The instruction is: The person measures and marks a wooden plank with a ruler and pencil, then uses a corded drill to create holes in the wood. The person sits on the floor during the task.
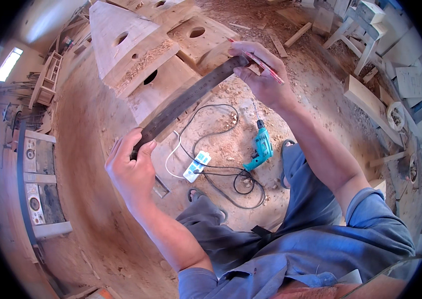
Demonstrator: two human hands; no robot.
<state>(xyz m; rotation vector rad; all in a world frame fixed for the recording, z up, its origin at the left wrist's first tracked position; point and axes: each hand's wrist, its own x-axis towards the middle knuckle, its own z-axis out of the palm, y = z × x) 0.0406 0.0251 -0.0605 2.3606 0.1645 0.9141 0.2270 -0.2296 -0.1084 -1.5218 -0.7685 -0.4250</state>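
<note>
Overhead, one long steel ruler point(188, 97) pinched by left hand point(132, 169) fingers, right hand point(260, 74) fingers gripping ruler plus one red pencil point(258, 61), one teal drill point(259, 148) below.

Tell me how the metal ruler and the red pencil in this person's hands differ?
The metal ruler is long, flat and dark grey; the red pencil is thin and much shorter. The ruler is gripped at both ends, by the left hand and the right hand; the pencil rests in the right hand alone. The ruler slants up to the right, the pencil down to the right. Both are held above the sawdust-covered floor.
</note>
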